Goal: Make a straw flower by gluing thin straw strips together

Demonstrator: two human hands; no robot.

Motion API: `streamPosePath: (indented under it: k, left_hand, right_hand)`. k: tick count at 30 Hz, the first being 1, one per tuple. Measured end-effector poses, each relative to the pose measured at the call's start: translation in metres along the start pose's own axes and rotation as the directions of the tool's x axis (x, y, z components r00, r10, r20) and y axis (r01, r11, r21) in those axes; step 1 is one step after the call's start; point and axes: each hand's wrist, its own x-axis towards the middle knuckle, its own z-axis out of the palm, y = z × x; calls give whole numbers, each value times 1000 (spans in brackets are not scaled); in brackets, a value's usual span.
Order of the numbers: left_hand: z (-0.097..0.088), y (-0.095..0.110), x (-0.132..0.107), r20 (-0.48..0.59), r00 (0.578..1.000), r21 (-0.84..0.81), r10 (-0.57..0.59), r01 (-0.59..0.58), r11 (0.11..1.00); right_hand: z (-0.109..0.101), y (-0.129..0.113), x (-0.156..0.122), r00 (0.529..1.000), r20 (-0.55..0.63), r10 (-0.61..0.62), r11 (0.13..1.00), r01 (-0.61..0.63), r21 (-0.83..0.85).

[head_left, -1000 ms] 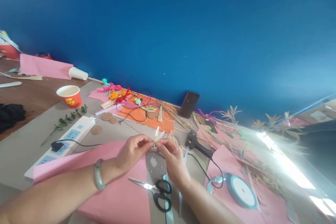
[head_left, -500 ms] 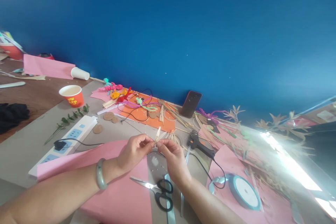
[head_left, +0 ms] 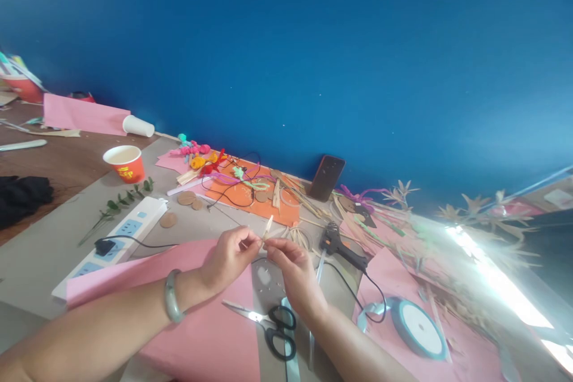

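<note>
Between my two hands a small pale, straw-coloured pointed piece stands upright; its lower end is hidden by my fingertips. My left hand, with a jade-coloured bangle on the wrist, pinches it from the left. From the right, my right hand pinches at the same spot, thumb against forefinger. Open-bladed scissors with black handles lie below the hands, on pink paper and a light blue ribbon. A black glue gun rests to the right of my right hand.
At left are a white power strip, a leafy sprig and a red paper cup. A phone leans on the blue wall. A ribbon roll lies at right. Orange paper with craft bits lies at the back.
My fingertips have shifted slightly around the pale piece, and my right fingers are a little straighter. The view has moved very slightly; the things on the table stay put.
</note>
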Motion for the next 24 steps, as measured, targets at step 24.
streamPosePath:
  k: [24]
  left_hand:
    - [1,-4,2,-31,998,100,56,-52,994]
  right_hand:
    - [-1,1,-1,996,64,-56,997,59,-40]
